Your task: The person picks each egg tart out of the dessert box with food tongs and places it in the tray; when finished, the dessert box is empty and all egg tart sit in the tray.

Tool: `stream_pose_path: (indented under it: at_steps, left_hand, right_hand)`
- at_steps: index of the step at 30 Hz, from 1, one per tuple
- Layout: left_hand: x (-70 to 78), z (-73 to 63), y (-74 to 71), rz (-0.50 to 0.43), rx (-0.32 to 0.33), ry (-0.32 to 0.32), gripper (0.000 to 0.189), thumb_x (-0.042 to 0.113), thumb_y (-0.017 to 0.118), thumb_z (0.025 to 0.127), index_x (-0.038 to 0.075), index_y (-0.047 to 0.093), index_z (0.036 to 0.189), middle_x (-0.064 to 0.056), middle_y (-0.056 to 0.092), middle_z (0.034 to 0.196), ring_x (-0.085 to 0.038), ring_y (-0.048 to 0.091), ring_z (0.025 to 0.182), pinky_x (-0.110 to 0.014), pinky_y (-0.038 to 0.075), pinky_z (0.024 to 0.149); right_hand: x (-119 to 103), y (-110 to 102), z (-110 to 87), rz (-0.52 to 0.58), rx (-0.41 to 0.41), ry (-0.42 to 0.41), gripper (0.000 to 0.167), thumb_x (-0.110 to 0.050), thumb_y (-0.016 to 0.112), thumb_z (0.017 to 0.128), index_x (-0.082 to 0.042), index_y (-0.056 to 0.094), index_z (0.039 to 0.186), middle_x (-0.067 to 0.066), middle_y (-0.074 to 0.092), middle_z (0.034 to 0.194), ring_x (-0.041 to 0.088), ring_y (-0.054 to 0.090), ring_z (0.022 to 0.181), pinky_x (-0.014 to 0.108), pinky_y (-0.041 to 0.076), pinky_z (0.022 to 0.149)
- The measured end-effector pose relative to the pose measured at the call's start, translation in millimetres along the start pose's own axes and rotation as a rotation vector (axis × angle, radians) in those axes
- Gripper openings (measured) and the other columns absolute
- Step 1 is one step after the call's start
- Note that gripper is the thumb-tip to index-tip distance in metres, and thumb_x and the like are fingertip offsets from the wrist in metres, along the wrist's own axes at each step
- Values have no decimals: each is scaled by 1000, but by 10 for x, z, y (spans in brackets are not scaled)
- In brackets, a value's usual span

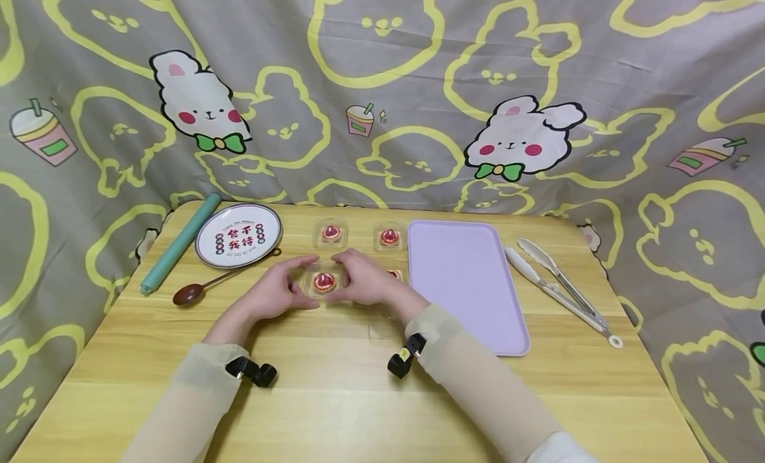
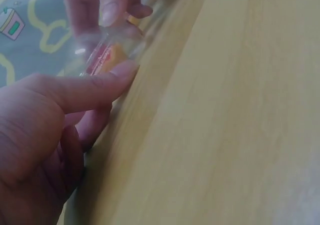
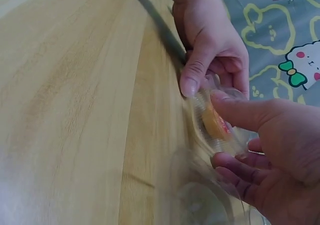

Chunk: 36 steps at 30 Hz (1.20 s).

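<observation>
Both hands hold a clear plastic box (image 1: 311, 290) with a small tart (image 1: 324, 282) inside; the tart has a red topping and a pale crust. My left hand (image 1: 277, 291) pinches the box's left side, the thumb near the front edge. On the opposite side, my right hand (image 1: 372, 281) grips it between thumb and fingers, as the right wrist view also shows. Behind them sit two more boxed tarts, one at the back left (image 1: 331, 234) and one at the back right (image 1: 390, 237). Another tart (image 1: 394, 274) is partly hidden by the right hand.
A lilac tray (image 1: 466, 283) lies right of the boxes, with tongs (image 1: 562, 290) beyond it. To the left are a white plate (image 1: 239, 236) with red lettering, a brown spoon (image 1: 190, 293) and a teal roll (image 1: 181, 244). A patterned curtain (image 1: 418, 97) hangs behind the table.
</observation>
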<state>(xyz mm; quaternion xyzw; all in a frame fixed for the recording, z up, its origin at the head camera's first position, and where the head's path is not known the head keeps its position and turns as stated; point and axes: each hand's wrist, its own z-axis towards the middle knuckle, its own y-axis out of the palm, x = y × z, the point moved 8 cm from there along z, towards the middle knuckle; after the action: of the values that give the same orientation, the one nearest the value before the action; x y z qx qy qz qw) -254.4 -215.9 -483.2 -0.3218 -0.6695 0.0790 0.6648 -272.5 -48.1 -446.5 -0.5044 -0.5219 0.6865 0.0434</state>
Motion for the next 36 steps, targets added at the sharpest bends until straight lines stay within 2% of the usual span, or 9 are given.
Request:
stream_pose_path:
  at_steps: [2, 5, 10, 14, 17, 21, 26, 29, 36]
  left_hand:
    - [-12, 15, 7, -3, 2, 5, 96, 18, 98, 76, 17, 49, 158, -11, 66, 134, -23, 67, 68, -33, 55, 59]
    - [-44, 33, 9, -2, 21, -13, 93, 19, 99, 75, 20, 53, 155, -7, 69, 126, -22, 66, 66, -32, 54, 58]
    - [-65, 60, 13, -9, 33, -43, 91, 21, 100, 72, 17, 57, 151, -3, 68, 131, -24, 64, 66, -33, 53, 57]
    - [-72, 75, 14, -10, 30, -65, 90, 20, 101, 70, 12, 58, 148, -10, 70, 103, -23, 62, 66, -32, 51, 56]
    - [-72, 74, 9, -2, 36, -73, 87, 18, 101, 69, 10, 60, 146, -10, 64, 87, -23, 59, 67, -31, 49, 56]
    - [-70, 73, 0, 2, 47, -72, 84, 17, 101, 69, 9, 62, 143, -9, 61, 87, -23, 56, 70, -32, 48, 58]
    - [-66, 80, 1, 0, 53, -59, 79, 16, 101, 69, 9, 65, 139, -9, 63, 87, -23, 57, 69, -31, 48, 57]
    - [-70, 81, 2, -7, 55, -55, 78, 15, 102, 68, 10, 67, 138, -9, 63, 88, -23, 57, 69, -31, 48, 56]
    - [-91, 71, 4, -18, 55, -52, 79, 14, 101, 68, 10, 67, 139, -10, 62, 84, -23, 57, 68, -30, 48, 54]
  right_hand:
    - [5, 21, 32, -2, 2, 2, 94, -35, 94, 83, 7, 46, 153, 10, 59, 114, 11, 60, 79, 26, 51, 86]
    - [9, 38, 55, 6, 10, 7, 94, -34, 95, 81, 6, 48, 152, 11, 59, 118, 10, 60, 77, 25, 51, 82]
    - [28, 35, 35, 58, 39, 18, 93, -28, 98, 78, 5, 51, 151, 11, 58, 124, 10, 60, 77, 24, 52, 74]
    - [25, 27, 25, 68, 69, 2, 92, -26, 100, 75, 5, 54, 148, 10, 59, 123, 12, 60, 80, 24, 52, 75]
    - [10, 24, 23, 46, 84, -6, 91, -27, 101, 74, 3, 56, 148, 10, 59, 128, 14, 60, 91, 26, 52, 85]
    - [-5, 28, 25, 16, 86, -8, 92, -29, 100, 74, 2, 56, 148, 10, 59, 131, 16, 59, 95, 27, 51, 88]
    - [-21, 20, 11, 5, 97, -22, 91, -29, 101, 74, 2, 56, 147, 9, 59, 124, 14, 58, 86, 24, 51, 79]
    - [-39, 17, -5, -11, 111, -35, 91, -30, 100, 74, 2, 56, 147, 8, 59, 123, 15, 59, 87, 25, 52, 80]
    - [-87, 18, -64, -75, 150, -50, 91, -36, 99, 75, 1, 57, 147, 9, 60, 137, 23, 62, 118, 34, 50, 107]
